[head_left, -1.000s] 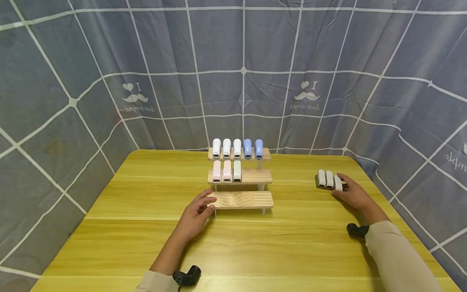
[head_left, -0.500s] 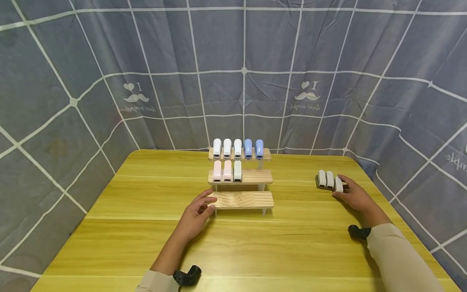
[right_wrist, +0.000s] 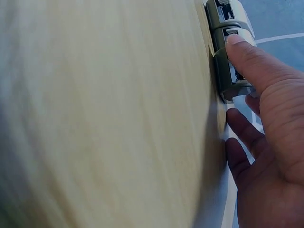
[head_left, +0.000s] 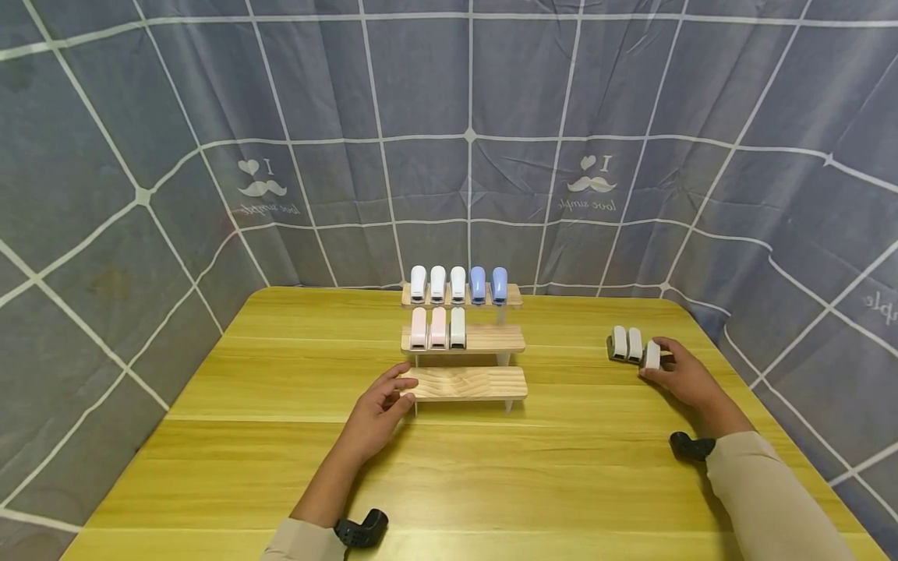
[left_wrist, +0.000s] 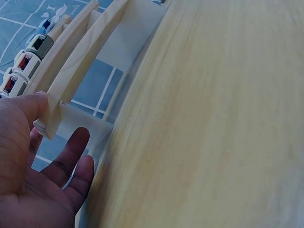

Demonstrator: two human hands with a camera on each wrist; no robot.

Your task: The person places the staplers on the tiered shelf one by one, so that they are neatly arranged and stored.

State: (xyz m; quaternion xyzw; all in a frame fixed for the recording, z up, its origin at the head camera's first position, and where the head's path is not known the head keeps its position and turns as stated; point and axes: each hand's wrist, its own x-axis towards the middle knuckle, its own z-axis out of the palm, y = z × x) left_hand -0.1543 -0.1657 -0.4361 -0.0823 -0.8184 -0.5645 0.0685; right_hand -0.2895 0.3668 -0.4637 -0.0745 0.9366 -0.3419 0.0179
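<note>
My right hand pinches a small white stapler with a dark base between thumb and fingers, at the right of the table. Two similar white staplers stand close to its left. In the right wrist view, the thumb lies across the front of the held stapler, which appears low against the tabletop. Over at the stand, my left hand holds the left end of the lowest wooden shelf. Its thumb touches the shelf's end in the left wrist view; other fingers spread below.
Several white and blue staplers line the top shelf. Two pink staplers and a pale green one occupy the middle shelf. A grey gridded curtain surrounds the wooden table.
The right-hand stapler has shifted slightly nearer and right, widening its gap from the neighbouring pair. My left hand keeps its place at the stand.
</note>
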